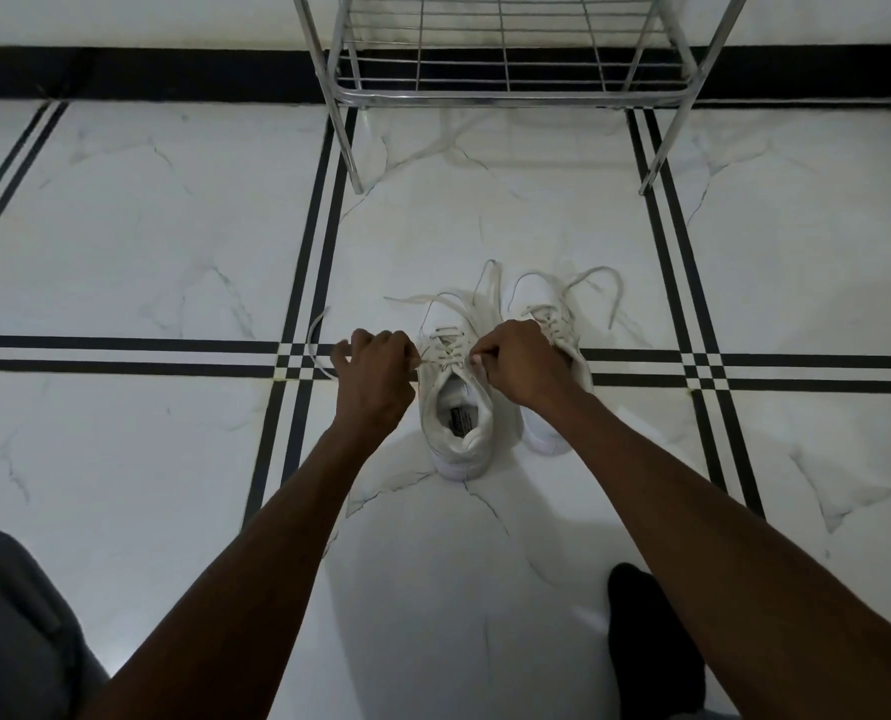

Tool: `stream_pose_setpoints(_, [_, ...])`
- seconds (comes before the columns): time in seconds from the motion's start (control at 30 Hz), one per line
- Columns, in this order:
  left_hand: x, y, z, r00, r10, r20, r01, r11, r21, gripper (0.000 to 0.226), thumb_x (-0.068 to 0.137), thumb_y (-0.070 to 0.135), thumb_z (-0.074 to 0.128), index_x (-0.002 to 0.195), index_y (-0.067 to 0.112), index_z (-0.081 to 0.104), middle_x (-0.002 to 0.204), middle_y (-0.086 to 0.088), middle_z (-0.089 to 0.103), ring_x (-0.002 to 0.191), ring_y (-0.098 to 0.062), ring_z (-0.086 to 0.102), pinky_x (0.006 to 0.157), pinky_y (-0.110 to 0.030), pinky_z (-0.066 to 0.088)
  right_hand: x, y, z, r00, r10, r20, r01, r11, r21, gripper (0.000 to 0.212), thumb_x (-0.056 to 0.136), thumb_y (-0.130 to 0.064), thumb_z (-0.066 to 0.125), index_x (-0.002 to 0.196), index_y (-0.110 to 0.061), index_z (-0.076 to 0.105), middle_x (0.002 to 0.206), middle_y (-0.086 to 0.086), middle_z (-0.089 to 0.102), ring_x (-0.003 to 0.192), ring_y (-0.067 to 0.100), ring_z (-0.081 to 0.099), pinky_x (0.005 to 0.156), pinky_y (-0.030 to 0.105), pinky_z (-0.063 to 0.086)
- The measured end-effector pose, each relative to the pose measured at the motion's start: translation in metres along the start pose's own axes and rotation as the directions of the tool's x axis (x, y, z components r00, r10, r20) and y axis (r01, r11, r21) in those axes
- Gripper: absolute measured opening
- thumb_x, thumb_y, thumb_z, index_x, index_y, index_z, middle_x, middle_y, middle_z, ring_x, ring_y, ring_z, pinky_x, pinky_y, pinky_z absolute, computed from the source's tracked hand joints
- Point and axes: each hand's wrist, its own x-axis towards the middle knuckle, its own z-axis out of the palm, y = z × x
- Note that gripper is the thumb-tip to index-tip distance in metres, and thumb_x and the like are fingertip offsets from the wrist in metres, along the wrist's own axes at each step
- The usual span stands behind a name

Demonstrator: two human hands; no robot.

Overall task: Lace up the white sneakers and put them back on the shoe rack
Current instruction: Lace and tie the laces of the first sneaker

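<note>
The floor [121,226] fills nearly the whole head view: white marble-look tiles with grey veins, crossed by bands of black stripes, and a black skirting along the base of the far wall. Against that wall stands the shoe rack [511,90], a chrome frame with wire-grid shelves; its lowest visible shelf is bare and its two front legs rest on the tiles.

Two bare forearms reach forward from the bottom of the view toward the sneakers. At the lower left corner is a patch of dark grey cloth [12,626], and at the lower right a black sock-clad foot [651,641] rests on the floor.

The pair of white sneakers sits side by side on the floor in front of the rack, well apart from it, toes pointing toward it. The left sneaker [456,423] is nearer, its opening facing up with a label visible on the insole. The right sneaker [557,356] lies just beside it, partly covered by the right wrist; its laces [596,283] loop loosely past the toe.

The left hand [373,374] is closed on a lace end [313,350] that curves out over the black stripes to the left. The right hand [518,361] is closed in a pinch on the other lace at the top eyelets of the left sneaker. The lace between the hands looks taut.
</note>
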Motion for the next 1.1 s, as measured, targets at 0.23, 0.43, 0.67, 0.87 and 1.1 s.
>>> stream_pose_setpoints(0.23, [-0.003, -0.016, 0.004, 0.998, -0.048, -0.041, 0.044, 0.994, -0.097, 0.026, 0.082, -0.005, 0.060, 0.091, 0.019, 0.065, 0.085, 0.001, 0.072, 0.097, -0.028, 0.064, 0.098, -0.052, 0.038, -0.010, 0.005, 0.006, 0.994, 0.109, -0.013, -0.109, 0.990, -0.090, 0.022, 0.086, -0.009, 0.061, 0.067, -0.009, 0.073, 0.072, 0.008, 0.073, 0.067, 0.020, 0.066, 0.062, 0.030, 0.051])
stream_pose_setpoints(0.43, [-0.008, -0.019, 0.005, 0.997, -0.073, -0.031, 0.072, 0.996, -0.057, 0.024, 0.085, -0.001, 0.064, 0.096, 0.021, 0.066, 0.089, 0.001, 0.074, 0.104, -0.027, 0.065, 0.108, -0.060, 0.036, -0.001, -0.002, 0.015, 0.987, 0.152, 0.062, -0.145, 0.984, -0.106, 0.021, 0.095, -0.011, 0.058, 0.097, 0.003, 0.075, 0.104, 0.019, 0.073, 0.103, 0.031, 0.068, 0.077, 0.030, 0.044])
stream_pose_setpoints(0.67, [-0.002, -0.009, 0.011, 0.998, -0.024, 0.058, 0.039, 0.964, -0.263, 0.032, 0.092, 0.007, 0.065, 0.114, 0.031, 0.070, 0.105, 0.007, 0.078, 0.110, -0.018, 0.070, 0.105, -0.063, 0.043, -0.004, -0.003, 0.004, 0.997, 0.041, 0.059, -0.041, 0.999, 0.005, 0.013, 0.092, -0.009, 0.065, 0.093, -0.005, 0.077, 0.092, 0.014, 0.077, 0.087, 0.026, 0.071, 0.079, 0.040, 0.059])
stream_pose_setpoints(0.87, [-0.003, -0.004, 0.014, 0.999, -0.051, -0.004, 0.047, 0.949, -0.313, 0.023, 0.086, -0.003, 0.064, 0.093, 0.019, 0.067, 0.092, -0.002, 0.078, 0.095, -0.028, 0.073, 0.097, -0.063, 0.050, -0.001, -0.005, 0.012, 0.999, 0.050, 0.002, -0.050, 0.998, -0.023, 0.014, 0.088, -0.009, 0.069, 0.076, -0.004, 0.074, 0.075, 0.013, 0.074, 0.075, 0.025, 0.071, 0.069, 0.043, 0.060])
stream_pose_setpoints(1.1, [-0.004, -0.001, 0.014, 1.000, -0.015, -0.007, 0.012, 0.920, -0.391, 0.028, 0.073, -0.019, 0.058, 0.090, 0.003, 0.056, 0.086, -0.015, 0.071, 0.081, -0.035, 0.069, 0.065, -0.056, 0.057, -0.004, -0.005, 0.018, 0.993, 0.110, -0.051, -0.113, 0.992, -0.060, 0.013, 0.084, -0.009, 0.067, 0.071, -0.007, 0.068, 0.077, 0.013, 0.074, 0.073, 0.027, 0.070, 0.064, 0.036, 0.057])
